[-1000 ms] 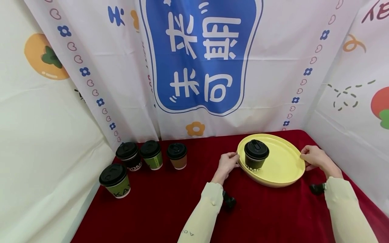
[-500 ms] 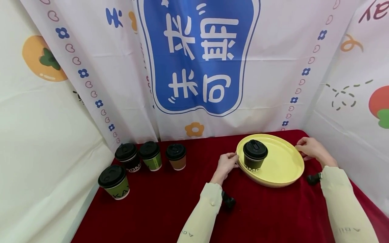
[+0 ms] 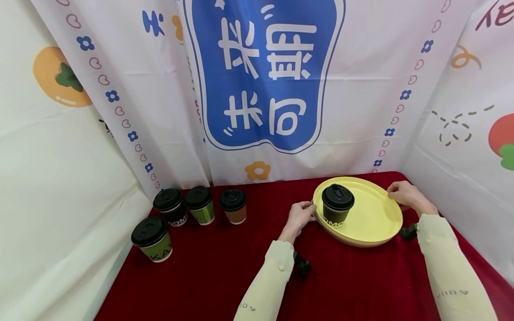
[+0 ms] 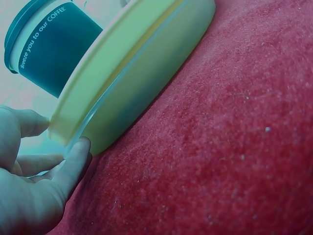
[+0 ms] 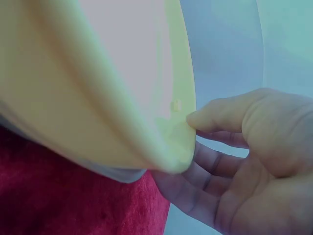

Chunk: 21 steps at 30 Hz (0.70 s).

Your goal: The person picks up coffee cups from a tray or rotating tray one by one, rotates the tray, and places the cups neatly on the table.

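A round yellow tray [image 3: 371, 218] with a raised rim lies at the right of the table. On its left part stands a dark paper cup [image 3: 336, 215] with a black lid; pale lettering shows on the same cup [image 4: 61, 46] in the left wrist view. My left hand [image 3: 299, 217] pinches the tray's left edge, one fingertip at the upper rim and another lower on the side wall. At the far right edge, my right hand [image 3: 406, 196] grips the rim. In the right wrist view its thumb presses the rim, with the other fingers curled below the edge.
Several lidded paper cups stand at the left: a green one [image 3: 156, 250] in front, then a black one [image 3: 176, 216], a second green one [image 3: 204, 213] and a brown one [image 3: 236, 214]. A dark red cloth [image 3: 241, 276] covers the table. Printed white curtains [image 3: 361, 111] enclose it.
My right hand has slid back along the tray's right rim, away from me, its fingers loosening and then gripping again. The left hand, tray and cup have stayed about where they were.
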{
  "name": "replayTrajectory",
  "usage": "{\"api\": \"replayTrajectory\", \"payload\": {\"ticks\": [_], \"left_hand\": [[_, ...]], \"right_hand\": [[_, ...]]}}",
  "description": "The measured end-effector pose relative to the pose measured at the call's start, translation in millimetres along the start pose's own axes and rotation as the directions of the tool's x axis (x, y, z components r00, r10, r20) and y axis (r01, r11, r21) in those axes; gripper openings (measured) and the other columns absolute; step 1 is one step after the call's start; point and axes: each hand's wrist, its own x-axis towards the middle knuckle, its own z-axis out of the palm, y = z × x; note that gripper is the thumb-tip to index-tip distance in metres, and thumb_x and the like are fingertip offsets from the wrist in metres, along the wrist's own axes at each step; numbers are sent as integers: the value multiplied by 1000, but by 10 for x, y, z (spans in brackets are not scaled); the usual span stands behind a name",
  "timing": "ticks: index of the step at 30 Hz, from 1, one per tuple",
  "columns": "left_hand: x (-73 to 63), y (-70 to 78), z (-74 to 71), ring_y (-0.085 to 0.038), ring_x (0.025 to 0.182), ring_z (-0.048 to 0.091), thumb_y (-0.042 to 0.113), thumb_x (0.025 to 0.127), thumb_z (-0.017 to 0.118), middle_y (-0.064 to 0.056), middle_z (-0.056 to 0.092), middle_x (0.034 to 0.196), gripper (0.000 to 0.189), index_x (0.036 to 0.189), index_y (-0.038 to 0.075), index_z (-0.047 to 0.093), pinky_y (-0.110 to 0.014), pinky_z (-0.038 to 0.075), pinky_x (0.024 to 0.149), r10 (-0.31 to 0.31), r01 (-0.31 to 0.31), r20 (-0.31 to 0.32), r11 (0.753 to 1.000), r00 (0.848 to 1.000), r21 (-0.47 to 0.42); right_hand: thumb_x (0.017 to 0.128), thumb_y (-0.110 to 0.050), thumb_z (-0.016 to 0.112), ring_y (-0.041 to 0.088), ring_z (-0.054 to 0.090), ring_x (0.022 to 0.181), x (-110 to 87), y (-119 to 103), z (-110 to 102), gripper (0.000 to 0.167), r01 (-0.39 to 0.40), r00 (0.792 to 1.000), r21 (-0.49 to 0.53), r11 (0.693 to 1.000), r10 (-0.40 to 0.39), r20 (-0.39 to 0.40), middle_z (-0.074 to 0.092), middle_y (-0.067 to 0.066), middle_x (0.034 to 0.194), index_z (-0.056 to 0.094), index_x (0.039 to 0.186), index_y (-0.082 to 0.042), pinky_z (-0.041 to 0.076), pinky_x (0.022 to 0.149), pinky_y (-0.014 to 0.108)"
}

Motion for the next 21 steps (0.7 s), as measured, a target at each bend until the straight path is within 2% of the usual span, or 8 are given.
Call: {"api": "replayTrajectory", "payload": {"ticks": [16,21], "left_hand": [[-5,14,-5,-16,85,71,23,96,62,-12,70,112,40,130,2,62,-31,59,75,7,-6,-13,1000,1000,17],[-7,20,-8,-15,84,70,23,96,62,-12,70,112,40,130,3,62,-32,59,76,3,-3,0,1000,1000,20]], "right_hand": [[94,-13,53,19,60,71,-227,0,15,24,-11,999,-8,1000,11,43,55,19,96,52,108,7,59,61,35],[94,-12,53,17,63,68,-316,20,24,23,-11,998,53,999,7,65,57,15,91,50,105,7,59,61,37]]}}
